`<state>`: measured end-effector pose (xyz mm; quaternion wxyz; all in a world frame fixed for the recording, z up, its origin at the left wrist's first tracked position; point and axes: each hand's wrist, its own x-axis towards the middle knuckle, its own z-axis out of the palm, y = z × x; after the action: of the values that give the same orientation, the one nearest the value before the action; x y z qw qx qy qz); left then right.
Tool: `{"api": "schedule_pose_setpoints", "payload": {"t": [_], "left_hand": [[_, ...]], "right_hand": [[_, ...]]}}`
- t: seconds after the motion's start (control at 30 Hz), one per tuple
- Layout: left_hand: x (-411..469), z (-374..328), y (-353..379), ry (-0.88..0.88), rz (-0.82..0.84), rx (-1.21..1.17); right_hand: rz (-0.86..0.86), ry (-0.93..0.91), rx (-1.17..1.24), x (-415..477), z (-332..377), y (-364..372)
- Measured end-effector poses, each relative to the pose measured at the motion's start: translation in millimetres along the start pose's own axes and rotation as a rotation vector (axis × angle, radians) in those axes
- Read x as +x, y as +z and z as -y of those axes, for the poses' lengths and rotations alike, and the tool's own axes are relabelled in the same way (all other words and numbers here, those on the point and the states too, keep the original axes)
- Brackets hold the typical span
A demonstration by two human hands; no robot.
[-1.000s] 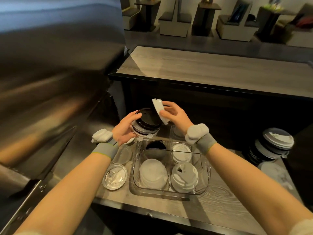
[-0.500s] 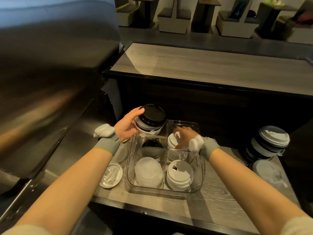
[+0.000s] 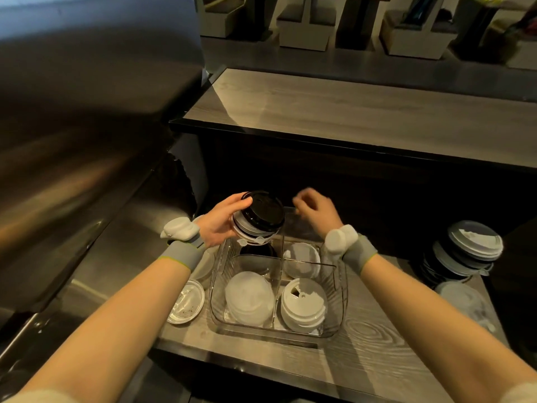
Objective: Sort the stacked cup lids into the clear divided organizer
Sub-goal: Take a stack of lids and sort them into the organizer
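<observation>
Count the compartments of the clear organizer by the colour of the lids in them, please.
Black lids: 1, far left
White lids: 2, far right and near right
Frosted lids: 1, near left
Total: 4 compartments
The stack of lids in the left hand is not counted.

Upper left: brushed steel appliance (image 3: 81,117), blurred sheen | centre: raised grey wood-grain counter (image 3: 363,112) with dark front panel (image 3: 363,181) | top edge: beige bench seats (image 3: 305,27) and dark table legs on grey floor (image 3: 334,58) | light: dim, warm
</observation>
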<state>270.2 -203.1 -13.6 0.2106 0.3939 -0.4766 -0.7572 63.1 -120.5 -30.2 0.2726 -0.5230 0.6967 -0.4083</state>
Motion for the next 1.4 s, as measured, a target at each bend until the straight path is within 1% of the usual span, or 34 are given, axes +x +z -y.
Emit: {"api": "schedule_pose_setpoints", "payload": {"t": [0.03,0.07,0.1,0.13,0.17,0.2,0.3,0.4,0.47,0.53,0.6,0.7,0.73,0.83,0.87,0.9,0.97,1.03,1.1,1.17,1.2,1.23,1.33,1.37,1.4], "left_hand": [[0.5,0.7,2.0,-0.005,-0.004,0.010],[0.7,0.7,4.8,-0.009,-0.004,0.014],[0.7,0.6,7.2,-0.011,0.001,0.015],[0.5,0.3,9.9,-0.009,0.006,0.018],[0.1,0.2,11.5,-0.005,0.011,0.017],[-1.9,-0.1,12.4,-0.002,0.016,0.013],[-5.9,0.2,9.0,0.007,0.047,-0.005],[-10.6,2.0,4.7,0.047,0.073,-0.045],[-13.9,2.0,4.4,0.063,0.038,-0.064],[-14.6,-1.0,2.7,0.078,-0.066,-0.116],[-16.5,-6.3,-7.2,0.117,-0.174,-0.191],[-22.4,-10.7,-28.8,0.124,-0.257,-0.204],[-24.8,-10.7,-35.6,0.120,-0.272,-0.197],[-27.4,-10.6,-47.4,0.132,-0.315,-0.205],[-28.0,-10.0,-47.0,0.136,-0.316,-0.203],[-28.6,-9.3,-47.8,0.130,-0.313,-0.200],[-28.5,-6.3,-49.4,0.115,-0.289,-0.208],[-29.7,-5.1,-50.0,0.110,-0.259,-0.201],[-29.4,-3.5,-49.4,0.096,-0.222,-0.166],[-29.1,-1.6,-51.7,0.079,-0.198,-0.126],[-28.9,-1.0,-52.7,0.071,-0.190,-0.109],[-28.6,-0.4,-53.3,0.064,-0.183,-0.099],[-25.6,-0.6,-54.1,0.038,-0.147,-0.112],[-24.8,-1.5,-52.7,0.028,-0.130,-0.138],[-23.8,-2.2,-51.0,0.018,-0.107,-0.169]], "right_hand": [[0.043,-0.040,0.113,-2.0,13.6,-2.0],[0.145,-0.064,0.128,-4.6,24.2,-1.6],[0.251,-0.079,0.058,-6.2,32.1,1.4],[0.317,-0.101,-0.055,-8.5,37.0,5.0],[0.332,-0.124,-0.139,-10.1,38.7,7.7],[0.311,-0.129,-0.155,-12.1,38.9,9.2],[0.264,-0.059,0.046,-16.7,39.0,7.6],[0.245,-0.035,0.157,-23.3,36.0,3.0],[0.217,-0.037,0.186,-27.8,35.2,2.5],[0.164,0.001,0.192,-28.7,34.1,3.4],[0.174,0.059,0.124,-27.4,33.1,8.6],[0.354,0.054,-0.013,-28.3,32.2,23.1],[0.377,0.042,-0.054,-27.4,31.7,30.4],[0.289,0.009,-0.221,-16.1,27.4,48.0],[0.289,-0.011,-0.300,-12.6,25.7,50.6],[0.328,-0.042,-0.371,-7.5,24.9,53.7],[0.455,-0.108,-0.476,1.2,22.9,59.4],[0.541,-0.159,-0.591,7.1,21.3,66.1],[0.609,-0.182,-0.728,10.4,17.5,71.1],[0.676,-0.178,-0.776,13.3,17.1,75.2],[0.666,-0.171,-0.736,13.3,18.9,74.5],[0.607,-0.167,-0.650,12.9,21.6,72.1],[0.298,-0.080,-0.213,10.2,32.1,60.0],[0.252,-0.060,-0.080,7.9,37.5,57.3],[0.246,-0.070,-0.010,5.2,43.4,56.2]]}}
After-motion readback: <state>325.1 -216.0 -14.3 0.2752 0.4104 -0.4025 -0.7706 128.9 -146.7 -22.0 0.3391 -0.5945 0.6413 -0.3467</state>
